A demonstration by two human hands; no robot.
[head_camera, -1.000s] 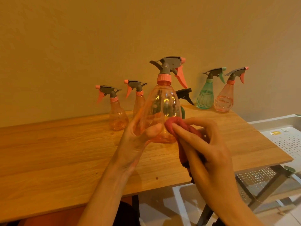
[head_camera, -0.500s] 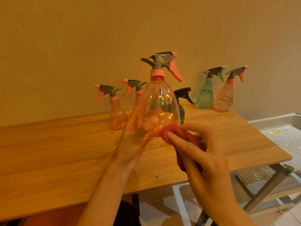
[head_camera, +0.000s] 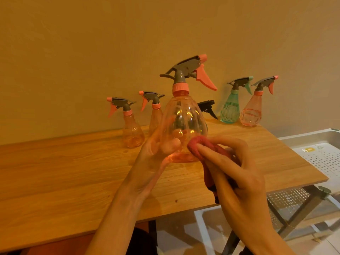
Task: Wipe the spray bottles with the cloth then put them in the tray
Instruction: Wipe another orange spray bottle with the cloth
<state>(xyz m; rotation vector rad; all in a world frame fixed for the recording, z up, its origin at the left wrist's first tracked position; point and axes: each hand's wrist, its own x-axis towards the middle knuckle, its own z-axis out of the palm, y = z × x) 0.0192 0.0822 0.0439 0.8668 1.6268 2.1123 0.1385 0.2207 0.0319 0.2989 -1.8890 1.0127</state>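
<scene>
Left hand (head_camera: pixel 154 150) has the big orange spray bottle (head_camera: pixel 184 126) in a firm grip, thumb across the near side of the clear body and fingers wrapped round the back, holding it upright and lifted just off the table (head_camera: pixel 73 172). Right hand (head_camera: pixel 237 173) pinches a bunched red cloth (head_camera: pixel 198 146) between thumb and fingers, and the cloth's folded end presses against the bottle's lower right side, close to the base. The rest of the cloth trails down under the palm. The bottle's grey sprayer head with its orange trigger points right.

Behind it, along the wall, more bottles stand on the table: two small orange ones at left (head_camera: pixel 131 129) (head_camera: pixel 154 111), a dark-headed bottle (head_camera: pixel 207 107) mostly hidden behind the held one, then a teal bottle (head_camera: pixel 230 109) and a pink one (head_camera: pixel 252 113) side by side at right, just beside each other.

Off the table's right edge sits the white perforated tray (head_camera: pixel 323 157), lower than the tabletop and well apart from the bottle in hand.
</scene>
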